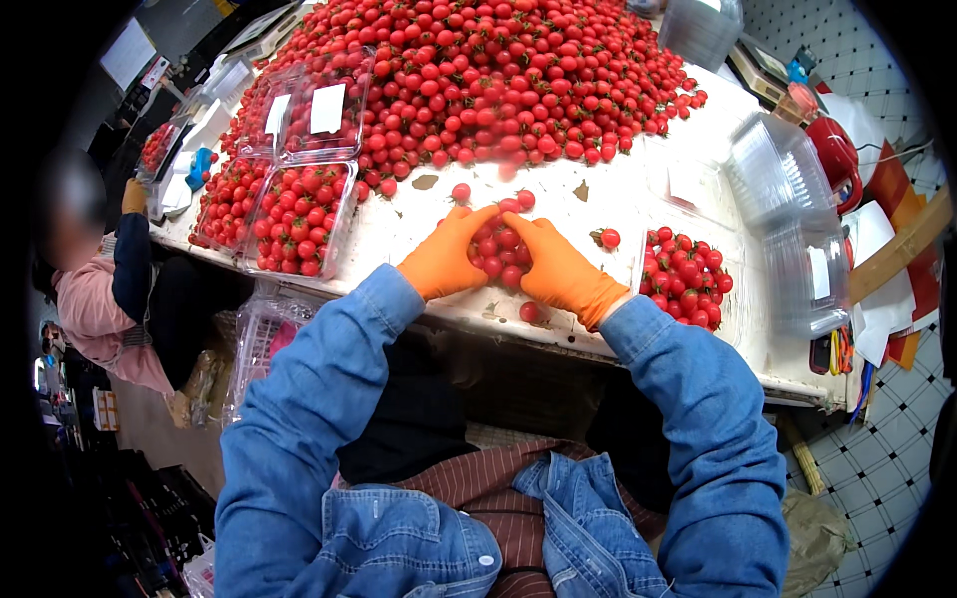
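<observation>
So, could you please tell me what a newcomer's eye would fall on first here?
First, the huge heap of red cherry tomatoes covering the far half of the white table. Next, the orange-gloved left hand and right hand, cupped around a small cluster of tomatoes near the table's front edge, with filled clear punnets at the left.

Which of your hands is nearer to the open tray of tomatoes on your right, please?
Right. The right hand lies just left of the open tray; the left hand is farther left.

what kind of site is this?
Likely a produce packing station: a big heap of cherry tomatoes on a white table, filled clear clamshell punnets, stacked empty ones, and another worker seated alongside.
</observation>
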`<act>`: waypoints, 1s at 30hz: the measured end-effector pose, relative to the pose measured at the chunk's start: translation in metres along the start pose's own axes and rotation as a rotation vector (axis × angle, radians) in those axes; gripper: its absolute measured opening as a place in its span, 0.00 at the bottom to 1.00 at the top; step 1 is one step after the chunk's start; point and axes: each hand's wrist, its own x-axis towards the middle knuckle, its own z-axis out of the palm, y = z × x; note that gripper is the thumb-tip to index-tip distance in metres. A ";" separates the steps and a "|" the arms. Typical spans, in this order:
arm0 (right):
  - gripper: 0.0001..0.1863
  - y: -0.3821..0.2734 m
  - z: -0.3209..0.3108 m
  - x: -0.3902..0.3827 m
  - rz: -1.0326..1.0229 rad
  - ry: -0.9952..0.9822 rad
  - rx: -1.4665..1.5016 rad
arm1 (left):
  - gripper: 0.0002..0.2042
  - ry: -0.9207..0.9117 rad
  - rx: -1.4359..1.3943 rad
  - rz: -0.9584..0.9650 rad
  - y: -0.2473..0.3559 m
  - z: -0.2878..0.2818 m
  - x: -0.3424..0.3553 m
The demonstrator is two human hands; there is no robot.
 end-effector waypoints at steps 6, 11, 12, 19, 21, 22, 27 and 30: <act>0.39 -0.018 -0.010 0.003 0.155 -0.068 0.615 | 0.41 -0.008 -0.529 -0.139 0.006 -0.010 0.002; 0.34 -0.019 -0.017 0.005 0.208 -0.001 0.994 | 0.39 -0.104 -0.927 -0.229 0.013 -0.021 0.005; 0.33 -0.021 -0.018 0.005 0.201 0.014 0.964 | 0.38 -0.124 -0.936 -0.214 0.016 -0.021 0.005; 0.26 -0.025 -0.027 0.003 0.054 0.151 0.716 | 0.36 -0.158 -0.908 -0.152 0.034 -0.021 0.007; 0.26 -0.021 -0.035 0.000 0.026 0.155 0.763 | 0.34 -0.169 -0.900 -0.194 0.043 -0.021 0.010; 0.25 -0.022 -0.042 -0.004 0.048 0.132 0.764 | 0.32 -0.156 -0.951 -0.206 0.049 -0.018 0.012; 0.25 -0.018 -0.091 -0.029 0.123 0.079 0.721 | 0.26 -0.149 -0.994 -0.185 0.092 0.004 0.027; 0.24 -0.012 -0.130 -0.056 0.121 0.095 0.675 | 0.26 -0.244 -1.066 -0.106 0.125 0.025 0.043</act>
